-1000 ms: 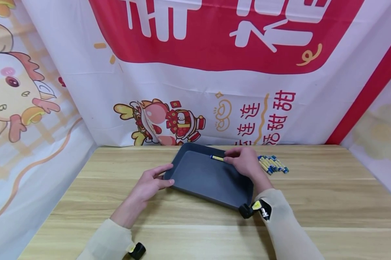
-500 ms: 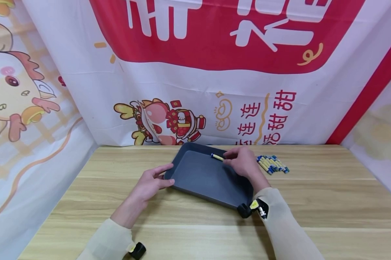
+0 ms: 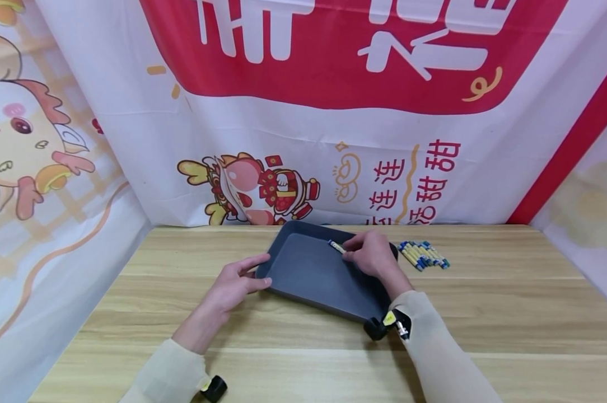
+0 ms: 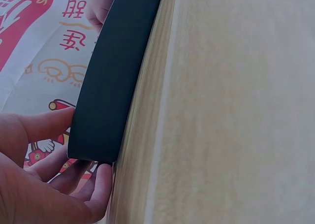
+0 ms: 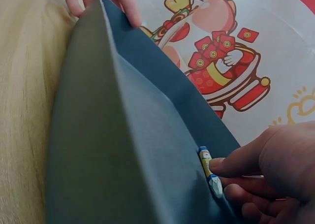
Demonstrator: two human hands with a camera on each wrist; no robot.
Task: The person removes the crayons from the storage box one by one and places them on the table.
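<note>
A dark grey rectangular tray (image 3: 313,274) sits on the table, turned at an angle. My left hand (image 3: 235,282) grips its left end; in the left wrist view the thumb is at the rim and the other fingers curl at the lower edge of the tray wall (image 4: 110,76). Inside the tray, near the far wall, my right hand (image 3: 371,257) pinches a crayon (image 3: 336,246) between thumb and fingers. The right wrist view shows this crayon (image 5: 207,167) with a yellow wrapper, blue bands and a whitish tip, low against the tray's inner surface. Whether it touches the floor I cannot tell.
Several similar crayons (image 3: 423,255) lie side by side on the wooden table (image 3: 495,313), just right of the tray. A printed cloth (image 3: 303,134) hangs along the table's back edge, and cloth also covers both sides.
My right hand has shifted slightly left and toward me. The crayon has turned from nearly level to more slanted. My left hand keeps its grip on the tray.
</note>
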